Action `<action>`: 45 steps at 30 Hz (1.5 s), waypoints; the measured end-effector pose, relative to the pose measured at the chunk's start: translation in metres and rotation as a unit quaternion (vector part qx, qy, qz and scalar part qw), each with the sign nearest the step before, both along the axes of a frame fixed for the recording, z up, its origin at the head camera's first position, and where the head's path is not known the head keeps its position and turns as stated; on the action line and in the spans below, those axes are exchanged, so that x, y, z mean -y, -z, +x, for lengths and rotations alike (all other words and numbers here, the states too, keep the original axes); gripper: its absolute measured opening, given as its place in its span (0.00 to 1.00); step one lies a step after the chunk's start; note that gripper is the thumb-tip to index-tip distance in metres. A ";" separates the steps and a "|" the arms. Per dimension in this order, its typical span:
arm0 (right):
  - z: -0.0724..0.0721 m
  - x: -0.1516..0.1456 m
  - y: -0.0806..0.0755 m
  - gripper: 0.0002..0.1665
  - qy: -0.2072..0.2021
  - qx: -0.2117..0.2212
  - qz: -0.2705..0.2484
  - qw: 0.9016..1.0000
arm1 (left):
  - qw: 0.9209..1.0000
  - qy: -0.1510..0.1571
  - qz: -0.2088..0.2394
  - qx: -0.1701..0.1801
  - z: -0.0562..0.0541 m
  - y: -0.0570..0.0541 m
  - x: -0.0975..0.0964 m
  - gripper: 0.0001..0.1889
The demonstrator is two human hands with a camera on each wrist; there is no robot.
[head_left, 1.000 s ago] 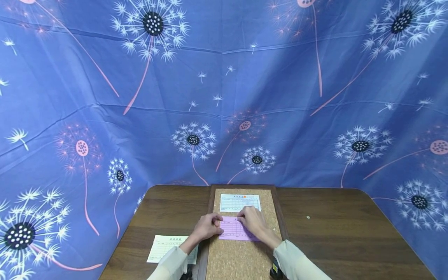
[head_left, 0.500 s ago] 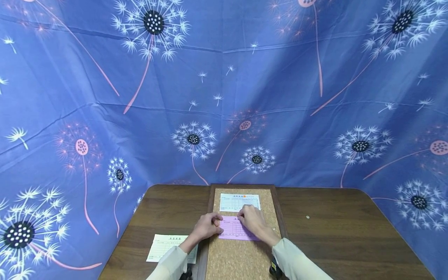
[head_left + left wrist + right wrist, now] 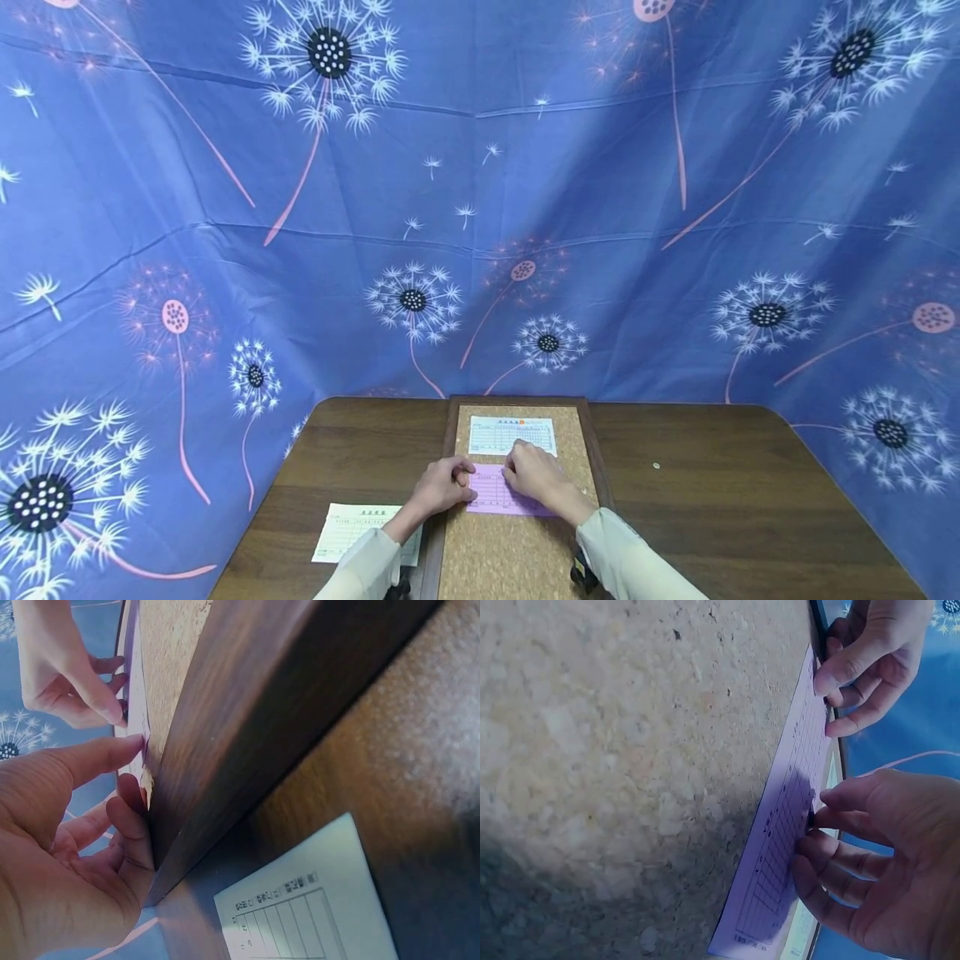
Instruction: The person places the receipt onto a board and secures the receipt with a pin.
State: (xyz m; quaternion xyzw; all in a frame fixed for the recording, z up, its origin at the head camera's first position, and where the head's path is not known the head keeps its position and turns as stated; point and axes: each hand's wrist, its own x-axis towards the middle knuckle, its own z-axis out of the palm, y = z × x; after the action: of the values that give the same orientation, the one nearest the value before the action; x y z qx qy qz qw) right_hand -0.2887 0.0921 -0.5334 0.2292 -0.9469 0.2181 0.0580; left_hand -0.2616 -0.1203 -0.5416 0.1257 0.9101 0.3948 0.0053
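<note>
Pink slip (image 3: 486,493) looks mid-fastening: the left hand's (image 3: 441,485) loosely bent fingers steady its left end; the right hand (image 3: 534,472) pinches a small dark thing (image 3: 811,820); a firm push seems needed.

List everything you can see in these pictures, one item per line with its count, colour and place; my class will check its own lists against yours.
Patterned cloth: 1, blue with white and pink dandelions, behind the table
Table: 1, dark brown, below the cloth
Framed cork board: 1, tan with brown frame, on the table
White slip: 1, white, board's far end
Orange dot: 1, orange, white slip's top edge
Pink slip: 1, pinkish purple, on the board, nearer than the white slip
Pale slip: 1, cream, table left of the board
Small speck: 1, pale, table right of the board
Sleeves: 2, off-white, both forearms
Left hand: 1, bare, pink slip's left edge
Right hand: 1, bare, over the pink slip
</note>
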 end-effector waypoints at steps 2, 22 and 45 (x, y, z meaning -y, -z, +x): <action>0.002 0.000 -0.001 0.13 -0.001 0.009 -0.009 1.000 | 1.000 -0.001 0.001 -0.001 0.001 0.000 0.000 0.17; 0.016 -0.017 0.028 0.19 -0.061 -0.042 -0.082 0.994 | 0.989 0.049 0.121 0.065 0.011 0.006 0.012 0.16; 0.076 -0.119 0.009 0.12 -0.094 -0.009 -0.190 0.977 | 0.974 0.025 0.181 0.131 0.081 -0.001 0.085 0.21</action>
State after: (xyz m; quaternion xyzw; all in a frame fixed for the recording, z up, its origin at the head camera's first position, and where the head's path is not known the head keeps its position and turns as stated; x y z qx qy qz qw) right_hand -0.2126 0.2112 -0.5419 0.3038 -0.8618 0.3964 0.0886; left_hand -0.1809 -0.2055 -0.5406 0.0939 0.8118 0.5654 0.1118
